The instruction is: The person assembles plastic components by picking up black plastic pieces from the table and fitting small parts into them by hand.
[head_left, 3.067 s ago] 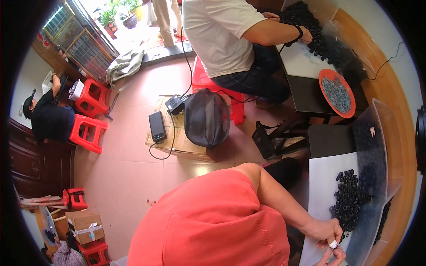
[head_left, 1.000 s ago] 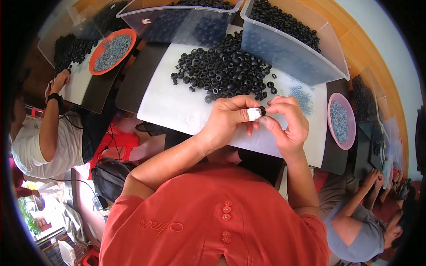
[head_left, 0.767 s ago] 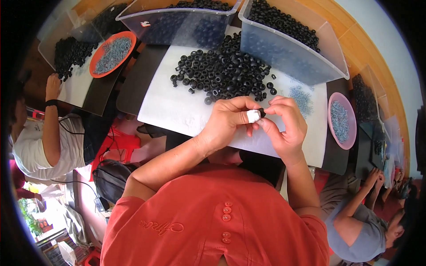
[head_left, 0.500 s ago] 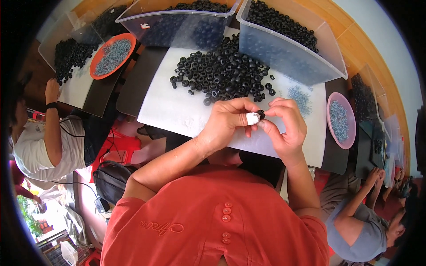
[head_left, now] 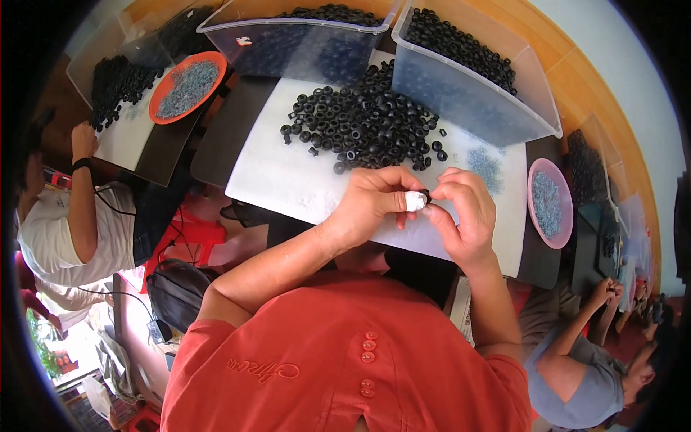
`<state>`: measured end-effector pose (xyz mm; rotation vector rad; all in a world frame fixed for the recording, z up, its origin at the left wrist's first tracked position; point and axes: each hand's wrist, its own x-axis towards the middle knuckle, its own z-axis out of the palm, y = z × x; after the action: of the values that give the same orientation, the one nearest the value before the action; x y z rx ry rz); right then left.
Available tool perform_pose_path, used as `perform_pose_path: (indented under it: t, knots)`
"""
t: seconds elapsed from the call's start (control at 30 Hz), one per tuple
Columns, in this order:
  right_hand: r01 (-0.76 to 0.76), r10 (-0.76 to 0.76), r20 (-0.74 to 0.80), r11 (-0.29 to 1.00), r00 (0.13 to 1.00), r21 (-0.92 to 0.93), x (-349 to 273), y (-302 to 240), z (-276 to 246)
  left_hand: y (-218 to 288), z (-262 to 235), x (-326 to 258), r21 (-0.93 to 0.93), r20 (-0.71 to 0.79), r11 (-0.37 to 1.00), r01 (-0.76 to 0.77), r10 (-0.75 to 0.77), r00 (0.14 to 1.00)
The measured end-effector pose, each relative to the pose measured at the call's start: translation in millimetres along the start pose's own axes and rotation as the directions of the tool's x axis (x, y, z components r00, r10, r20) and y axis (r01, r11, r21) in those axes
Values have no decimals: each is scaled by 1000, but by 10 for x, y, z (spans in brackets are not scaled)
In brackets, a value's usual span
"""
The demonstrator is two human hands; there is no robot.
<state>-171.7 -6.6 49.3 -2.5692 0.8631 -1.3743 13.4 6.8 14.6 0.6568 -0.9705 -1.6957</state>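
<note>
Just in front of the near side of the black pile, both hands meet over a small black ring-shaped part (head_left: 427,195). My left hand (head_left: 366,205) pinches it between the thumb, whose tip is wrapped in white tape (head_left: 414,201), and the forefinger. From the other side, the thumb and forefinger of my right hand (head_left: 469,216) close on the same part, its other fingers curled. Fingertips cover most of the part. Beyond the hands, a heap of black ring-shaped parts (head_left: 360,122) lies on a white sheet (head_left: 252,169).
Two clear plastic bins (head_left: 468,93) of black parts stand behind the heap. Small blue-grey pieces (head_left: 484,169) lie on the sheet's right side, and more fill a pink bowl (head_left: 533,209). An orange bowl (head_left: 153,108) sits left. People (head_left: 79,230) work at both sides.
My right fingers have closed in over the black part, and less of it shows. Both hands stay nearly in place; the whole view has shifted slightly.
</note>
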Motion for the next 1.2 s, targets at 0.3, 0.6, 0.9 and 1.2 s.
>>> perform_pose_path:
  t: [0.3, 0.6, 0.9, 1.2]
  knots:
    - [-86, 76, 102, 991, 992, 103, 47, 6, 38, 11, -8, -18, 53, -12, 998, 41, -40, 999]
    - [-23, 18, 133, 999, 991, 33, 114, -68, -31, -39, -69, -30, -27, 22, 999, 25, -25, 999]
    - [62, -55, 102, 996, 993, -61, 120, -59, -49, -34, -54, -27, -35, 15, 999, -7, 7, 1000]
    - [-67, 65, 58, 997, 996, 42, 1, -14, 41, -45, 25, -22, 70, -19, 997, -22, 24, 1000]
